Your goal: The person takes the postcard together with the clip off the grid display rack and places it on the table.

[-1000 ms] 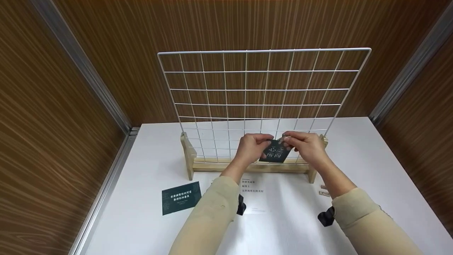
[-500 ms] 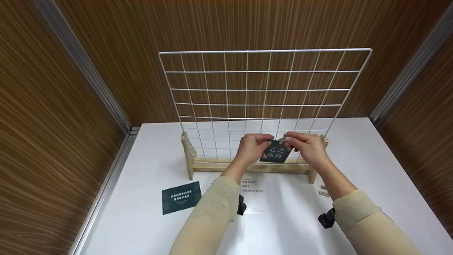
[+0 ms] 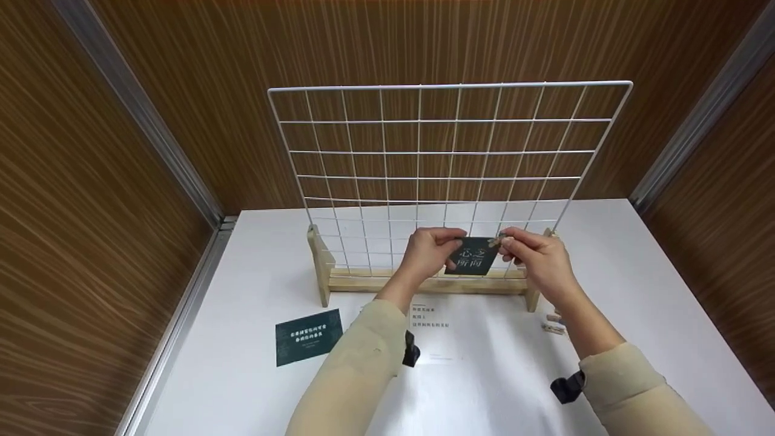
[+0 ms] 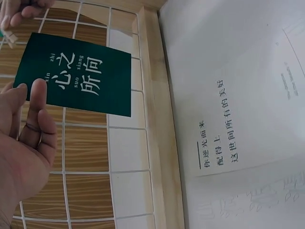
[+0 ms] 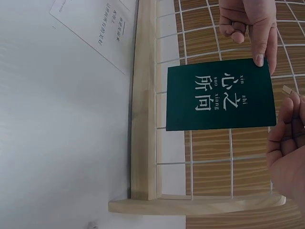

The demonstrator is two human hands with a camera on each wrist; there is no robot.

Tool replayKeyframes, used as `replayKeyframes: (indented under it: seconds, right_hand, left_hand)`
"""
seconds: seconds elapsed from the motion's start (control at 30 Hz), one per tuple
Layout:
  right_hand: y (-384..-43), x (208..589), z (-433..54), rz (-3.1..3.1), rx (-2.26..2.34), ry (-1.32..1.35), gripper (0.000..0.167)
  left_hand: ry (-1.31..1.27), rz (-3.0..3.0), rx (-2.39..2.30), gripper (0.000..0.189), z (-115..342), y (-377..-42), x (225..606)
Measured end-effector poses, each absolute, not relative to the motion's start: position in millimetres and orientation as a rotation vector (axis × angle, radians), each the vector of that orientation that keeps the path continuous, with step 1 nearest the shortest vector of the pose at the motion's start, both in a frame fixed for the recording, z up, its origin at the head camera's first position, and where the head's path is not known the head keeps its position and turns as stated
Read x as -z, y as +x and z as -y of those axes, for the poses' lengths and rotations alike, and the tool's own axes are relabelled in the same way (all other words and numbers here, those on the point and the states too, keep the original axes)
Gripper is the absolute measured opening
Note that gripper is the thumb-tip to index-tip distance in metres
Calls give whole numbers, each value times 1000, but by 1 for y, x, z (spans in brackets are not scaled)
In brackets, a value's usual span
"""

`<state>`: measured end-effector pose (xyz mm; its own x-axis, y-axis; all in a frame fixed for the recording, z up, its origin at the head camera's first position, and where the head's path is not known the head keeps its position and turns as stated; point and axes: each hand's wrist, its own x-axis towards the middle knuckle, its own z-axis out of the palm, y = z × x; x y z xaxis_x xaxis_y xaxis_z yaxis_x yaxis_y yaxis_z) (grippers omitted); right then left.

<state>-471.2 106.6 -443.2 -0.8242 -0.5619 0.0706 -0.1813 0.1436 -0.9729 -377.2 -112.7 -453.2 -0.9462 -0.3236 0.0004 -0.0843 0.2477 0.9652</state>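
Note:
A dark green card with white characters is upright in front of the white wire grid. My left hand pinches its upper left corner between thumb and fingers, as the left wrist view also shows. Near the upper right corner, my right hand pinches a small wooden clothespin. In the right wrist view the clothespin's tip is apart from the card. Fingers partly hide the clothespin.
The grid stands in a wooden base on a white table. Another green card lies at the left, and a white printed card lies in front of the base. Loose clothespins lie beside my right forearm.
My right hand has moved right with the clothespin, from the card's top edge towards its upper right corner. The left hand and the card have stayed nearly still.

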Motion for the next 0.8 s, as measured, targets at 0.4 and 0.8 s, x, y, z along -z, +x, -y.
replayKeyframes:
  seconds: [0.4, 0.8]
  right_hand:
    - [-465, 460, -150, -2155, 1755, -615, 37]
    - [-468, 473, -185, -2176, 1768, -507, 44]
  left_hand:
    - [346, 2233, 1969, 25, 119, -373, 455]
    - [267, 2180, 2027, 22, 118, -366, 453]
